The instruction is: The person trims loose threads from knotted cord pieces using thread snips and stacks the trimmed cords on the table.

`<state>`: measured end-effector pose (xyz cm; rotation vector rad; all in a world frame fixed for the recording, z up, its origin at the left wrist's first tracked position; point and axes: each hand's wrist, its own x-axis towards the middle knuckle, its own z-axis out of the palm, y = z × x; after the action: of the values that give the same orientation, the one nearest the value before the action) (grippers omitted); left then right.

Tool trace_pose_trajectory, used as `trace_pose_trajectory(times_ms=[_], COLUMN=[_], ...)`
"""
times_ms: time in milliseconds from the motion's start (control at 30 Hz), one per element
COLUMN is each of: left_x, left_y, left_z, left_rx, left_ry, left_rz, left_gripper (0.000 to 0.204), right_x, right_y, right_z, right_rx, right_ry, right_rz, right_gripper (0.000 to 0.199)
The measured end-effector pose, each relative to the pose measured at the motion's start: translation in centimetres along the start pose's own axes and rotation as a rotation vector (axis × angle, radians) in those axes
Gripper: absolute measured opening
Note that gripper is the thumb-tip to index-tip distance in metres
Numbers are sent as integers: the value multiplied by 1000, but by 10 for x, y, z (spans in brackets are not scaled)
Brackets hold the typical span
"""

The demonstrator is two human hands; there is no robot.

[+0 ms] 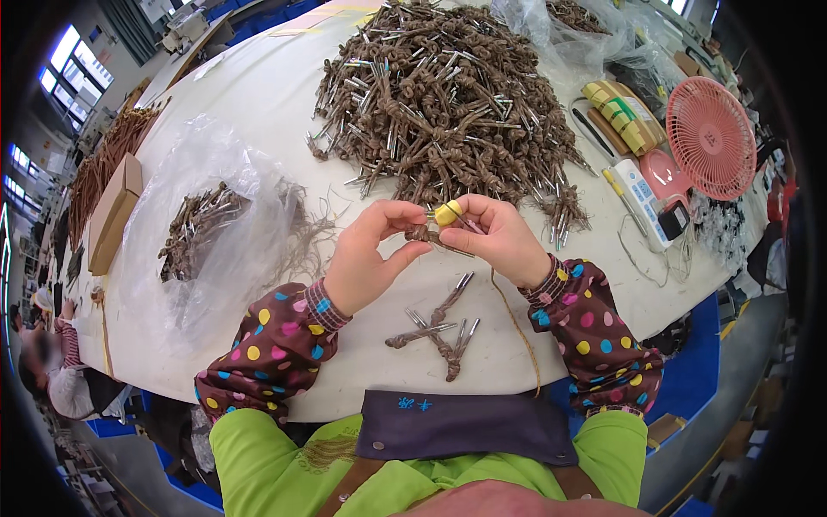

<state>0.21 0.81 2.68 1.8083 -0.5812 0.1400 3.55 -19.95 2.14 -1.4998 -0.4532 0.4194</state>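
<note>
Both hands meet above the near middle of the table. My left hand (366,258) pinches a brown knotted cord (418,233) with metal tips between thumb and fingers. My right hand (508,246) is closed on a small yellow-topped piece (448,213) with a dark band; its kind is partly hidden by the fingers. A thin tan string (515,323) hangs from near the right hand down to my dark apron. Just below the hands lie several loose knotted cords (448,351) with silver ends. Beyond them rises a large pile of the same cords (448,112).
On the left, a clear plastic bag (142,233) holds more cords, beside a cardboard box (115,214). At the right stand a pink fan (711,138), a white power strip (642,200) and a yellow-wrapped bundle (624,118). The white table (345,379) has a curved-looking near edge.
</note>
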Motion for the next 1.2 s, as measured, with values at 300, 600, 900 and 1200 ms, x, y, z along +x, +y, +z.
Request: trace_pose_trajectory(times_ms=[300, 600, 900, 1200], left_x=[11, 4, -4, -4], left_y=[-5, -9, -9, -4], left_z=[-18, -9, -7, -3], left_rx=[563, 614, 305, 504], left_ry=[-1, 53, 97, 30], left_rz=[332, 193, 43, 90], left_gripper=[27, 11, 9, 9], right_x=[3, 2, -5, -13], right_y=[8, 22, 4, -8], right_z=[-8, 5, 10, 12], right_rx=[-204, -51, -340, -1178], right_ry=[95, 125, 268, 279], right_rz=[-50, -50, -260, -536], right_gripper=[17, 21, 41, 33])
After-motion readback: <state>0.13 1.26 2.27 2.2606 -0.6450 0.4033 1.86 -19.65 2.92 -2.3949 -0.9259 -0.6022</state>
